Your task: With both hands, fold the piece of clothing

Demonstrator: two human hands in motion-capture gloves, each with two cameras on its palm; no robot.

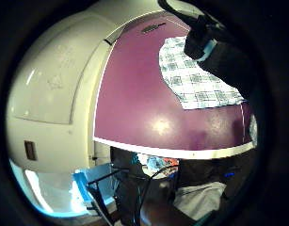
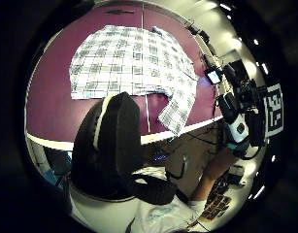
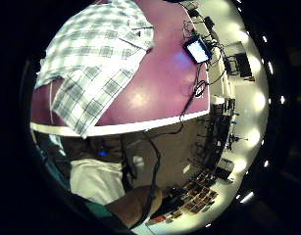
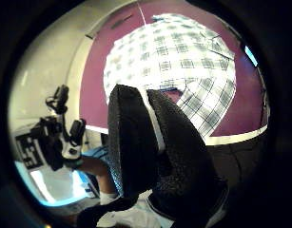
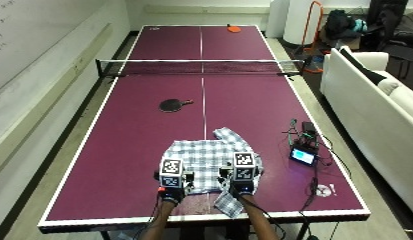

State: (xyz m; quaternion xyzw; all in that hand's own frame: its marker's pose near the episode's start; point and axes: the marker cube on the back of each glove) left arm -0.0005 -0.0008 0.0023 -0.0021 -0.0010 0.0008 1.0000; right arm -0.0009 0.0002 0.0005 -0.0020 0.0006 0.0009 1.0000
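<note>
Lying: shirt [image 5: 206, 162], checked white and grey, spread flat on the near half of the table [image 5: 126, 150], just right of the white centre line.
Shirt detail: one sleeve [image 5: 227, 135] points to the far right; another part [image 5: 227, 204] reaches toward the near edge, at the right hand.
Left hand [image 5: 170, 187]: over the shirt's near left edge, forearm reaching in from the near edge of the table.
Left grip: cannot tell; its thumb-side palm view shows a black gloved finger [image 2: 109, 145] curved in front of the shirt [image 2: 134, 58], but whether it holds cloth is not clear.
Right hand [image 5: 241, 185]: over the shirt's near right part, level with the left hand and near it.
Right grip: cannot tell; gloved fingers [image 4: 150, 142] fill its thumb-side palm view, with the shirt [image 4: 179, 61] beyond them, seemingly not pinched.
Table: purple with white lines, net [image 5: 199, 67] across the middle.
Paddles: a dark one [image 5: 174, 104] on the near half, beyond the shirt and well apart from it; a red one [image 5: 233, 29] at the far end.
Device: small box with a lit screen [image 5: 303, 156] and cables, right of the shirt near the table's right edge.
Sofa [image 5: 372, 100]: white, to the right of the table.
</note>
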